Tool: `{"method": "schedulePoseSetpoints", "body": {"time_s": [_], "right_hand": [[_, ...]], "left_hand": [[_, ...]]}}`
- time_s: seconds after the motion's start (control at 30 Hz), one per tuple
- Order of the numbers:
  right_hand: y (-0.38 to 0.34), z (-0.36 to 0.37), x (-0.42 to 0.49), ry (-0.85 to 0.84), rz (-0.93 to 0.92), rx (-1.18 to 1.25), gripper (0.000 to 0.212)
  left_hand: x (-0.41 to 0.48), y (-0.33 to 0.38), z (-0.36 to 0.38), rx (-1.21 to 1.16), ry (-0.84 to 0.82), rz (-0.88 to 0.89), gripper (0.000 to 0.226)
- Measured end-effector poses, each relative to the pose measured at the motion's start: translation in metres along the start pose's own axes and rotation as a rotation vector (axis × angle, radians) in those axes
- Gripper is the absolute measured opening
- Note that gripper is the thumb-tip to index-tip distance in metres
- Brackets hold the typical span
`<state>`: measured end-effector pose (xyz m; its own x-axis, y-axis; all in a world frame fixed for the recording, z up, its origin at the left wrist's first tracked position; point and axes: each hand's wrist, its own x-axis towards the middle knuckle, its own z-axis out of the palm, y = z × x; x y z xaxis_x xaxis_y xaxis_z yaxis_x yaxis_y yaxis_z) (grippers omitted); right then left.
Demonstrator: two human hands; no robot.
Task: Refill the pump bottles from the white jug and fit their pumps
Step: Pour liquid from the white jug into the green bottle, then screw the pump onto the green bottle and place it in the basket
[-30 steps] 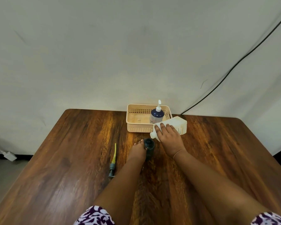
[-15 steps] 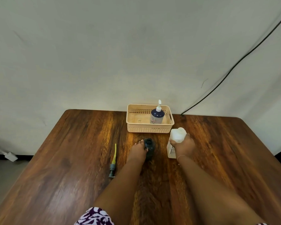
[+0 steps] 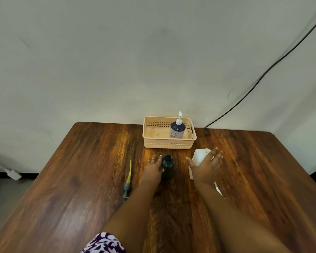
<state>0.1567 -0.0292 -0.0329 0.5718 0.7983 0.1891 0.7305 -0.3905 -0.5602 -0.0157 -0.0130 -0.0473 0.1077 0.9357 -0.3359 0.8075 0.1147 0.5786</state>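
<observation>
The main hazard is a tip-over: the small dark open-necked plastic bottle (image 3: 167,166) stands upright without its pump, steadied only by the left hand (image 3: 153,170), whose fingers (image 3: 160,157) rest against its left side in a light brace, not a full wrap. A nudge from either forearm would probably spill any contents across the glossy wood-grain worktop (image 3: 80,179), a smooth surface that offers little grip to a narrow base. The white opaque plastic jug (image 3: 199,157) stands upright just right of the bottle; the right hand (image 3: 205,168) is spread in front of it with its fingers splayed and released, and whether the palm touches the jug cannot be told. A careless withdrawal could topple the jug, and whether it is capped cannot be seen. The detached pump, a dark collar with a yellowish flexible dip tube (image 3: 128,177), lies flat on the worktop left of the left hand; the tube is slender and slightly bowed, so it may catch on the bottle rim when inserted. The beige perforated plastic basket (image 3: 150,143) at the far edge holds a navy round-shouldered bottle with a white pump (image 3: 177,129) already fitted.
</observation>
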Motion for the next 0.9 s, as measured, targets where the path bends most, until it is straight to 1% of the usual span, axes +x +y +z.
{"method": "schedulePoseSetpoints", "body": {"time_s": [0.07, 0.17, 0.2, 0.23, 0.27, 0.3, 0.33, 0.4, 0.43, 0.47, 0.53, 0.6, 0.7, 0.77, 0.9], "right_hand": [[-0.017, 0.007, -0.02, 0.066, -0.212, 0.012, 0.091], [-0.043, 0.023, -0.063, 0.051, -0.532, 0.034, 0.069], [-0.048, 0.03, -0.077, 0.031, -0.637, 0.036, 0.06], [-0.053, 0.038, -0.09, -0.036, -0.712, 0.048, 0.049], [-0.057, 0.045, -0.1, -0.138, -0.749, 0.059, 0.041], [-0.062, 0.051, -0.109, -0.301, -0.734, 0.075, 0.037], [-0.067, 0.056, -0.116, -0.489, -0.679, 0.08, 0.037], [-0.072, 0.071, -0.127, -0.862, -0.518, 0.101, 0.037], [-0.075, 0.078, -0.13, -0.972, -0.468, 0.115, 0.039], [-0.078, 0.083, -0.133, -1.036, -0.429, 0.126, 0.041], [-0.08, 0.09, -0.137, -1.104, -0.322, 0.123, 0.042], [-0.079, 0.098, -0.136, -1.151, -0.247, 0.086, 0.046], [-0.078, 0.101, -0.134, -1.214, -0.248, 0.076, 0.061], [-0.08, 0.101, -0.133, -1.224, -0.257, 0.091, 0.065], [-0.085, 0.098, -0.134, -1.191, -0.204, 0.209, 0.057]], "left_hand": [[-0.007, -0.012, 0.001, -0.024, 0.105, 0.007, 0.058], [-0.017, -0.031, -0.001, 0.04, 0.4, -0.009, 0.044], [-0.02, -0.037, -0.003, 0.062, 0.487, -0.03, 0.039], [-0.023, -0.043, -0.007, 0.066, 0.548, -0.064, 0.036], [-0.025, -0.051, -0.009, 0.056, 0.582, -0.114, 0.033], [-0.026, -0.058, -0.011, 0.046, 0.584, -0.182, 0.032], [-0.027, -0.066, -0.012, 0.025, 0.555, -0.26, 0.031], [-0.027, -0.081, -0.014, -0.109, 0.464, -0.424, 0.029], [-0.028, -0.086, -0.014, -0.216, 0.418, -0.491, 0.028], [-0.028, -0.091, -0.014, -0.304, 0.382, -0.543, 0.028], [-0.031, -0.097, -0.011, -0.407, 0.326, -0.597, 0.03], [-0.032, -0.101, -0.009, -0.468, 0.294, -0.61, 0.032], [-0.031, -0.106, -0.007, -0.548, 0.258, -0.558, 0.03], [-0.03, -0.109, -0.005, -0.588, 0.225, -0.503, 0.03], [-0.028, -0.115, -0.004, -0.68, 0.213, -0.461, 0.029]]}}
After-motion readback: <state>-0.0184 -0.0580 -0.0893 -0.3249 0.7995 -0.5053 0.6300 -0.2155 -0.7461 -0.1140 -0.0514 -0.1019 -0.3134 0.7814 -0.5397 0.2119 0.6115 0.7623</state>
